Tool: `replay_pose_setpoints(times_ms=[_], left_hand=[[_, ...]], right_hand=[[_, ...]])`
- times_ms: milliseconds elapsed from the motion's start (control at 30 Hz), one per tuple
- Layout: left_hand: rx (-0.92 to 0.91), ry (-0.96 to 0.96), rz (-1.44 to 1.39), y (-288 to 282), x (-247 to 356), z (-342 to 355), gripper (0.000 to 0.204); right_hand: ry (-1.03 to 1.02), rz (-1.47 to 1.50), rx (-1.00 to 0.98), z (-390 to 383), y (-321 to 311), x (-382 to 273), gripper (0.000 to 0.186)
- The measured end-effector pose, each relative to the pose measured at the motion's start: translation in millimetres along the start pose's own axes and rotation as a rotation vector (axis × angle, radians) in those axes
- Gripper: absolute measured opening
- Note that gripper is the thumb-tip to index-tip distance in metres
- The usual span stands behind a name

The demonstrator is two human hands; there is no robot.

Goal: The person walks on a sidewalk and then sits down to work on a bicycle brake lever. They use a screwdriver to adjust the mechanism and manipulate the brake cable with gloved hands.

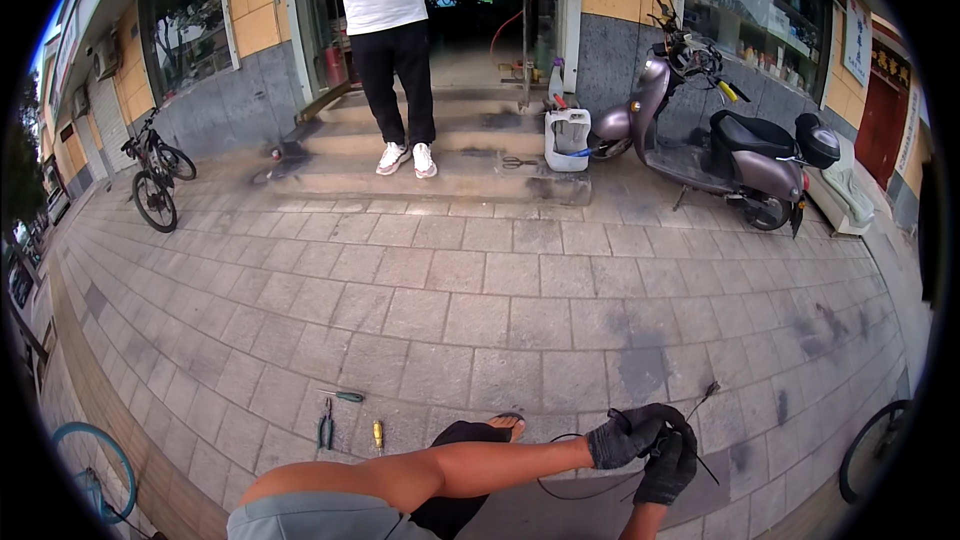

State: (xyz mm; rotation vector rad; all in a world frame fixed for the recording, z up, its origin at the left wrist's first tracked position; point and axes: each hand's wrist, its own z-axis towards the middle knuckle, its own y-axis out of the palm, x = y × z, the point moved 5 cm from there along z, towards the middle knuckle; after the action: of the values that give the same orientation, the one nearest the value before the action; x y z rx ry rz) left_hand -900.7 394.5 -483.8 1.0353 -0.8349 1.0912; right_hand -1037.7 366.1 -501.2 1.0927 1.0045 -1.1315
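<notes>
**CAUTION: Slack Cable at the Fingers**

The left hand (626,437) and right hand (670,467) meet at the cable (562,498). The fingers curl inward around it; whether they pinch it cannot be told. A loop extends left of the fingers; the tip (712,388) projects beyond them.

- Snagging: slack may catch the foot (508,424), left of the fingers, if pulled.
- Kinking: tight bending between the fingers may crease the cable.
</notes>
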Motion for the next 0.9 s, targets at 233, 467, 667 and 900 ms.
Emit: replay_pose_setpoints(times_ms=[233,467,667,900], left_hand=[[0.0,0.204,-0.001,23.7,7.2,21.4,0.038],[-0.034,-0.099,0.069,-14.3,35.4,5.3,0.069],[-0.09,-0.058,0.194,0.8,40.7,9.3,0.088],[-0.047,-0.02,0.411,-3.6,45.5,5.8,0.077]], right_hand=[[-0.105,0.053,0.086,2.5,-3.8,-46.1,0.028],[0.101,-0.075,0.077,4.1,-1.4,-40.0,0.024],[0.04,-0.058,0.13,-7.7,-24.7,-66.5,0.024],[-0.015,0.096,0.075,-21.1,-17.5,-89.7,0.02]])
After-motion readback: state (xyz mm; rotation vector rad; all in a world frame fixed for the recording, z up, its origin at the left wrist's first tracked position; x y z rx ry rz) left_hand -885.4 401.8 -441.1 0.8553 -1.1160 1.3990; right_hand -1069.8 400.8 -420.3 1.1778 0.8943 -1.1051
